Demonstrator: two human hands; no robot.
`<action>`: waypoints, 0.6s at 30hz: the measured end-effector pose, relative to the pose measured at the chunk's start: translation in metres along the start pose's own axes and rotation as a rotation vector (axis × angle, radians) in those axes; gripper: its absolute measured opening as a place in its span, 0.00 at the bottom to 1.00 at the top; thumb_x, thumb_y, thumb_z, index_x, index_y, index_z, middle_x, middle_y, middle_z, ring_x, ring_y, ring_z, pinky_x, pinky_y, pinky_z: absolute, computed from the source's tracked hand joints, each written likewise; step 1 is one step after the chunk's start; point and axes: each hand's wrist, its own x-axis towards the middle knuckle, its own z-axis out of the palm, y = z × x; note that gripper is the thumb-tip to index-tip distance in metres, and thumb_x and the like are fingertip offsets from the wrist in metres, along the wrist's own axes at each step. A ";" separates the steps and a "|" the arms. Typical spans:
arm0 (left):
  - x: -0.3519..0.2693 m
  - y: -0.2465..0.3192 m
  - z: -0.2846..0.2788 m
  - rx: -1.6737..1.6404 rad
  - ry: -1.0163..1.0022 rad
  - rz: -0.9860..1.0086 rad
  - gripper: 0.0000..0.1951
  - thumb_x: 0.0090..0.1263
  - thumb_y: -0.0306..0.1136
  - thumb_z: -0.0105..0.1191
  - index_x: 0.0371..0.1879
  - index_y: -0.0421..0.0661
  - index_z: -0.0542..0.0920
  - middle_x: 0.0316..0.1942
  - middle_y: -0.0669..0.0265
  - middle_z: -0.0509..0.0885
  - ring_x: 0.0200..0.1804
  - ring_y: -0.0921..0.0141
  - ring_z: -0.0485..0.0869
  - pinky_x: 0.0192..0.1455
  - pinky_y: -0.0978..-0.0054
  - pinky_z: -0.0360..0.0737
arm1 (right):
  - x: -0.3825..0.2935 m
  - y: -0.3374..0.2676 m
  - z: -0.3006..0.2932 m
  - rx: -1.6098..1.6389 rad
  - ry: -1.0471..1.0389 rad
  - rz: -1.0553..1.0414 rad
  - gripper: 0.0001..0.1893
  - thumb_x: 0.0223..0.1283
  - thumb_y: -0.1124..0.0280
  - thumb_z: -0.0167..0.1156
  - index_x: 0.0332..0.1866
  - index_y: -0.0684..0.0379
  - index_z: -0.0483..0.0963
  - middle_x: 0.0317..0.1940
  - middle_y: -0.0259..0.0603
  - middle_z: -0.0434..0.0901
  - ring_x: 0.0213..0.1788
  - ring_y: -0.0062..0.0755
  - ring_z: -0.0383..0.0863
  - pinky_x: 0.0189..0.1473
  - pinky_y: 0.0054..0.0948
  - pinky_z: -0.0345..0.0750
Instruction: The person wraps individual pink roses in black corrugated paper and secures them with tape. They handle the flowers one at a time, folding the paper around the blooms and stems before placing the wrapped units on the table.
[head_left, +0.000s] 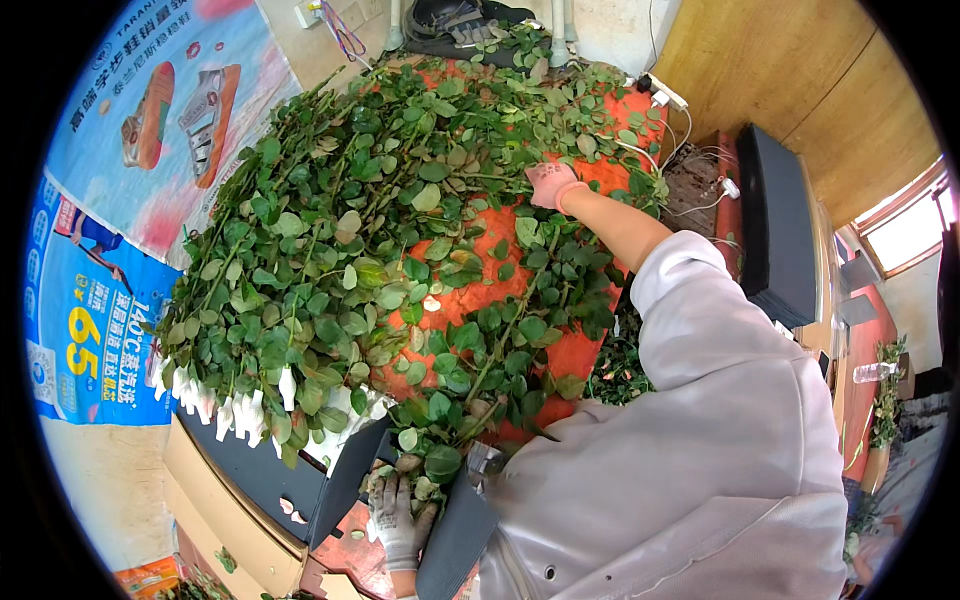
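Note:
My right hand (553, 187), in a pink glove, is closed around the end of a leafy stem (480, 175) at the edge of the pile. My left hand (397, 517), in a grey-and-white glove, is low in the view between dark panels. Its fingertips touch leaves at the lower end of a leafy branch (517, 322), though its grip is partly hidden. A big heap of leafy cut stems (315, 247), probably roses, covers the orange-red surface (491, 232). White mesh sleeves (244, 412) cover the ends at its lower left.
A cardboard box (225, 502) with dark sheets lies at lower left, with a dark upright panel (349, 480) beside my left hand. Right of the pile are a power strip (666, 90) with white cables and a stack of dark sheets (780, 225). Posters (97, 322) cover the left wall.

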 end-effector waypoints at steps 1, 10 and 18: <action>0.000 0.000 0.000 0.001 -0.004 -0.002 0.40 0.52 0.54 0.60 0.65 0.47 0.68 0.67 0.58 0.66 0.70 0.52 0.59 0.73 0.53 0.52 | 0.003 0.002 0.001 0.003 0.013 0.008 0.20 0.53 0.64 0.52 0.52 0.57 0.68 0.46 0.46 0.76 0.51 0.41 0.76 0.49 0.36 0.74; 0.000 -0.003 0.004 0.014 -0.024 -0.026 0.42 0.51 0.55 0.61 0.66 0.48 0.67 0.68 0.58 0.65 0.70 0.52 0.60 0.73 0.51 0.52 | 0.029 0.036 -0.034 0.028 0.368 -0.042 0.16 0.48 0.66 0.54 0.45 0.55 0.75 0.46 0.43 0.80 0.51 0.41 0.79 0.53 0.35 0.75; 0.001 -0.003 0.003 0.016 -0.019 -0.008 0.43 0.49 0.56 0.61 0.65 0.46 0.68 0.66 0.58 0.67 0.70 0.53 0.60 0.73 0.50 0.51 | 0.084 0.068 -0.110 -0.109 0.613 -0.095 0.13 0.52 0.64 0.55 0.44 0.49 0.76 0.45 0.39 0.81 0.51 0.39 0.80 0.52 0.35 0.76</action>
